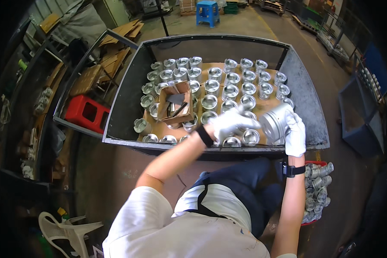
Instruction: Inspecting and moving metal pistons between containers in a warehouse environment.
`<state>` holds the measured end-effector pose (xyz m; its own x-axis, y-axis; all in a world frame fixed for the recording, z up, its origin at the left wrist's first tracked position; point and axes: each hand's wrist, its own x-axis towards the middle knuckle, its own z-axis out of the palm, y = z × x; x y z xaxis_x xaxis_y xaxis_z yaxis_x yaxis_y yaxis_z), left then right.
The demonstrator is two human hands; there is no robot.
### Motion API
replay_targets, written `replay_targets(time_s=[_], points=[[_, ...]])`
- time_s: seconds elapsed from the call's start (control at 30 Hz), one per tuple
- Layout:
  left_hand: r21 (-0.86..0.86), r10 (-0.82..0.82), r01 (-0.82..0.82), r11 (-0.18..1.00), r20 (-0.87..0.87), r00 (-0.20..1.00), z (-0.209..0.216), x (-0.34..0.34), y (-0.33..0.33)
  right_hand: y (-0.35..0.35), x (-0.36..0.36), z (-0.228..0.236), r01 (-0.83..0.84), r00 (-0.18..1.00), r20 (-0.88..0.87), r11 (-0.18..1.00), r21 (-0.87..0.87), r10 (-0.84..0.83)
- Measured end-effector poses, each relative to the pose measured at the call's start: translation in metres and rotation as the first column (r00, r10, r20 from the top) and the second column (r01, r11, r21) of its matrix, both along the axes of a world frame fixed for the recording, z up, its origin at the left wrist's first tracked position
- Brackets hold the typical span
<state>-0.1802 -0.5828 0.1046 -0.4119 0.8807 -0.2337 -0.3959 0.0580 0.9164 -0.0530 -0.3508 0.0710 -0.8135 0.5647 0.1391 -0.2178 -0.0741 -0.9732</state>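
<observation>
White plastic forms the moulded armchair (pixel 69 232) at your eight o'clock, and smooth red plastic the stool (pixel 87 111) at nine. Right of them stands the dark metal bin (pixel 306 96), its scuffed walls slanting, its floor covered in flat brown cardboard (pixel 262 104). Towards eleven, a torn cardboard box (pixel 187 112) with dark, flat scraps inside sits among upright rows of shiny, round metal cups (pixel 211 87). A blue plastic stool (pixel 207 15) stands at twelve, beyond the bin.

At three o'clock, your left hand (pixel 234 124), in a white cloth glove and blurred, is half open and empty over the near cups, fingers pointing right. Next comes a metal cylinder (pixel 274 122), tilted, grooved round one end, above the bin's near right corner. Your gloved right hand (pixel 296 132) has its fingers closed round its right side. At four, a red crate (pixel 306 223) holds heaped silvery metal parts (pixel 319 193).
</observation>
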Motion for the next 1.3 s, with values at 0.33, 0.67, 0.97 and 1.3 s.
replay_targets(time_s=[0.33, 0.67, 0.97, 1.3], points=[[-0.758, -0.604, -0.589, 0.279, -0.615, 0.506, -0.132, -0.203, -0.110, -0.005, 0.007, 0.017, 0.005, 1.000, -0.004, 0.989, -0.146, -0.006], [-0.824, -0.659, -0.544, 0.159, -0.499, 0.563, -0.209, -0.208, -0.105, -0.018, 0.008, 0.004, 0.030, 0.996, 0.086, 0.990, -0.135, -0.019], [-0.825, -0.560, -0.540, 0.170, -0.531, 0.636, -0.237, -0.241, -0.131, -0.027, -0.004, 0.008, -0.064, 0.991, 0.111, 0.988, -0.141, 0.080], [0.027, 0.369, -0.539, 0.842, -0.758, 0.538, -0.071, -0.181, -0.094, -0.019, -0.020, 0.004, -0.129, 0.988, 0.085, 0.991, -0.040, 0.132]])
